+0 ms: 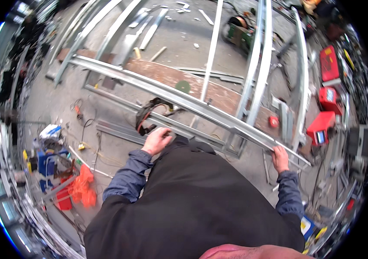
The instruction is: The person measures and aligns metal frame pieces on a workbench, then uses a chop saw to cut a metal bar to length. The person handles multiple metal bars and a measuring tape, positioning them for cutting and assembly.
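A long galvanized steel channel (149, 88) runs slantwise in front of me, from the far left to the near right, as part of a metal frame. My right hand (280, 159) has its fingers curled over the near right end of this channel. Close to my waist is my left hand (157, 141), its fingers loosely bent and apart, with nothing visible in them. Just beyond it, a black curved headgear-like thing with a red edge (143, 118) rests against the lower rail (119, 100). A green disc (182, 86) lies on the rusty brown board (149, 71) behind the channel.
Several long steel profiles (259, 64) extend away from me. Red boxes (322, 127) stand at the right, with a small red roll (273, 121) nearer. To the left are an orange plastic bag (84, 185), a blue box (47, 163) and cables (90, 123) on the floor.
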A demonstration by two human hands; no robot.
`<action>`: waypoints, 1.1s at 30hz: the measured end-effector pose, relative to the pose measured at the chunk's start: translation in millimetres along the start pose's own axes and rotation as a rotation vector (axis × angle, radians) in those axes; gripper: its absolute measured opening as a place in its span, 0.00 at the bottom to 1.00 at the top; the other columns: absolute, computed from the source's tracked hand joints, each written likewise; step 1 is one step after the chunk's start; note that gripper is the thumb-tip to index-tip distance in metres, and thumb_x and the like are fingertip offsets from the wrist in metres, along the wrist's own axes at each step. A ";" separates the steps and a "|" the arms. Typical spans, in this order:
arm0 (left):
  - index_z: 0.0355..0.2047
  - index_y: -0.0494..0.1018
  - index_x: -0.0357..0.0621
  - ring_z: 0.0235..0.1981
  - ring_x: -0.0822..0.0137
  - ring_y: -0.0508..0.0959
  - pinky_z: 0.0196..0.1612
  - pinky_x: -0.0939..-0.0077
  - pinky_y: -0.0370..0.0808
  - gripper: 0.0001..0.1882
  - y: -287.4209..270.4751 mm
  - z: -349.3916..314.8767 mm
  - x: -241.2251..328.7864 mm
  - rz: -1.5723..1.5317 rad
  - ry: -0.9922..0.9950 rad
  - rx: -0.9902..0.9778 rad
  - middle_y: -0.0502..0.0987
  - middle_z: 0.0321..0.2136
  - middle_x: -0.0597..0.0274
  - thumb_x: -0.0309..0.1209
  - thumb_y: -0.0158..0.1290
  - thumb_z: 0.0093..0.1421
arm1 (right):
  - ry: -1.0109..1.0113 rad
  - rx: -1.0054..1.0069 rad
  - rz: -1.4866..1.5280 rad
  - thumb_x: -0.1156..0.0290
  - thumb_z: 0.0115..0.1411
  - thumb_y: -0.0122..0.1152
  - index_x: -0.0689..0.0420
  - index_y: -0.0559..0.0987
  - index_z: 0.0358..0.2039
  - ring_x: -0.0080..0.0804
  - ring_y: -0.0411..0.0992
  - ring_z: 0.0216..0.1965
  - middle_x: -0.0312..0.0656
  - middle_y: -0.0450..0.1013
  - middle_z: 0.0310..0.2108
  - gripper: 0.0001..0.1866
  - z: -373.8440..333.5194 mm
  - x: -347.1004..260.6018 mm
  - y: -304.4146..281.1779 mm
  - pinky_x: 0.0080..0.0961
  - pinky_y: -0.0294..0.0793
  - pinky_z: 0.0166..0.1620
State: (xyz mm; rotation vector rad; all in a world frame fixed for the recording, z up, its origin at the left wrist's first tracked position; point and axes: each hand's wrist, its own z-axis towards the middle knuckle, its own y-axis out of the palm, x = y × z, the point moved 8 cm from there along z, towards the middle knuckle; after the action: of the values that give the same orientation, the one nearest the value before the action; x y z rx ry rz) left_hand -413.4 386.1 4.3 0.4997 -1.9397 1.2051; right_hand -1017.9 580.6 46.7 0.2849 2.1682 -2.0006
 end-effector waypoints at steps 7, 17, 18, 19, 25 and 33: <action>0.56 0.80 0.37 0.44 0.65 0.85 0.49 0.68 0.83 0.18 17.4 5.2 0.8 -0.184 -0.102 -0.066 0.85 0.44 0.57 0.30 0.67 0.68 | 0.015 0.053 0.055 0.71 0.65 0.69 0.58 0.79 0.42 0.53 0.74 0.44 0.47 0.74 0.38 0.09 21.4 -41.7 -84.8 0.45 0.75 0.45; 0.81 0.47 0.38 0.64 0.63 0.76 0.67 0.66 0.76 0.51 91.7 60.1 167.0 -0.992 -0.176 -0.447 0.74 0.64 0.51 0.35 0.69 0.70 | -0.008 -0.048 0.498 0.64 0.75 0.62 0.57 0.81 0.45 0.57 0.78 0.41 0.52 0.77 0.38 0.10 115.6 -207.5 -81.7 0.48 0.78 0.45; 0.82 0.44 0.40 0.65 0.61 0.76 0.65 0.65 0.77 0.53 97.7 59.5 176.0 -1.050 -0.166 -0.396 0.71 0.66 0.51 0.36 0.68 0.70 | -0.008 -0.013 0.494 0.65 0.74 0.63 0.58 0.81 0.47 0.57 0.77 0.41 0.53 0.77 0.38 0.10 124.0 -223.1 -62.8 0.48 0.77 0.44; 0.82 0.41 0.42 0.65 0.60 0.76 0.64 0.63 0.79 0.54 98.0 57.9 176.5 -1.108 -0.164 -0.325 0.69 0.68 0.51 0.37 0.68 0.70 | -0.083 0.034 0.481 0.66 0.73 0.64 0.57 0.80 0.45 0.57 0.77 0.41 0.51 0.75 0.37 0.08 136.5 -251.7 -59.0 0.49 0.77 0.43; 0.71 0.63 0.50 0.45 0.76 0.76 0.45 0.74 0.77 0.28 54.4 27.4 116.0 -1.379 -0.211 0.294 0.73 0.41 0.71 0.39 0.58 0.76 | -0.431 0.198 0.404 0.71 0.65 0.60 0.54 0.80 0.43 0.44 0.79 0.39 0.41 0.76 0.36 0.07 159.9 -394.5 -47.8 0.42 0.82 0.40; 0.69 0.63 0.57 0.29 0.73 0.72 0.35 0.71 0.77 0.28 -165.4 -83.0 38.8 -1.448 0.125 1.004 0.73 0.33 0.68 0.52 0.54 0.76 | -0.549 -0.078 0.656 0.65 0.64 0.74 0.57 0.76 0.67 0.54 0.75 0.60 0.51 0.75 0.59 0.32 142.5 -466.7 -59.5 0.43 0.78 0.61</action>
State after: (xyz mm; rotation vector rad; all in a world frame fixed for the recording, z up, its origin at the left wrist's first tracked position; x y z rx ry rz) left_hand -292.1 383.6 149.3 1.8216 -0.3141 0.9640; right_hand -582.4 424.5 213.0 0.3308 1.5381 -1.4096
